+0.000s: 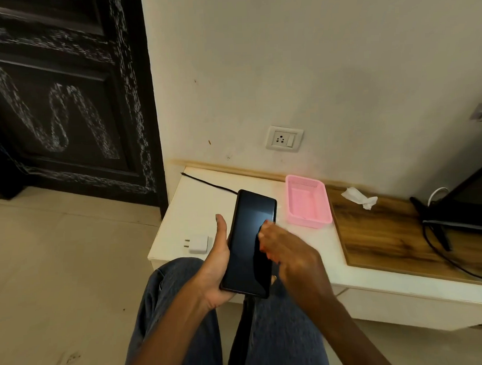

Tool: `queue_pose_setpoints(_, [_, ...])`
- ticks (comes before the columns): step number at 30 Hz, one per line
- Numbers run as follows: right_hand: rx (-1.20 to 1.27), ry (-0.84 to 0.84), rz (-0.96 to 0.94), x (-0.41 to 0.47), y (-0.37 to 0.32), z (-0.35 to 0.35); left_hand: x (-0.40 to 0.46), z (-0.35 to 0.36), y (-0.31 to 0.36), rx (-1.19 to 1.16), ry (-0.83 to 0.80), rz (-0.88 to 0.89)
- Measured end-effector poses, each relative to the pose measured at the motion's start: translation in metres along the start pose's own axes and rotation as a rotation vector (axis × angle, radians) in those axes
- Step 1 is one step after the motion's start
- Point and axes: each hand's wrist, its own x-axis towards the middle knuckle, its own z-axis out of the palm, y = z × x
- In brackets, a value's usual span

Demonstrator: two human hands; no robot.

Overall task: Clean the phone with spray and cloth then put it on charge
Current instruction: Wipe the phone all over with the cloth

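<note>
A black phone [248,242] with a dark screen faces up, gripped from below and the left by my left hand [216,262] above my knees. My right hand [289,254] lies against the phone's right edge, fingertips on the screen; it is blurred and I see nothing in it. A white charger plug [197,244] lies on the white table [180,211] left of the phone. A black cable [207,183] runs across the table behind the phone. A crumpled white cloth [359,196] rests on the wooden part of the table. No spray bottle is in view.
A pink plastic basket [307,202] stands right of the phone. A wall socket [284,138] sits above the table. A dark screen on a stand [465,210] with cables fills the right end. A dark door [67,92] is at the left.
</note>
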Motion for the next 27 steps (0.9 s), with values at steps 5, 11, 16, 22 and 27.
queue_pose_setpoints(5, [0.022, 0.009, -0.070, -0.004, 0.007, 0.000, -0.004, -0.001, 0.000, 0.016, 0.016, -0.005])
queue_pose_setpoints(11, [-0.036, 0.065, 0.025, 0.030, 0.020, -0.006, -0.003, 0.007, -0.001, 0.019, 0.032, -0.005])
queue_pose_setpoints(16, [0.127, 0.106, 0.053, 0.002, 0.009, 0.012, -0.005, -0.003, -0.002, 0.009, 0.042, 0.019])
queue_pose_setpoints(22, [0.035, 0.096, 0.095, 0.006, 0.013, 0.008, -0.005, 0.002, -0.003, 0.020, -0.004, 0.000])
queue_pose_setpoints(27, [-0.043, 0.144, 0.043, 0.035, 0.019, -0.003, -0.005, 0.008, -0.007, -0.015, -0.019, 0.001])
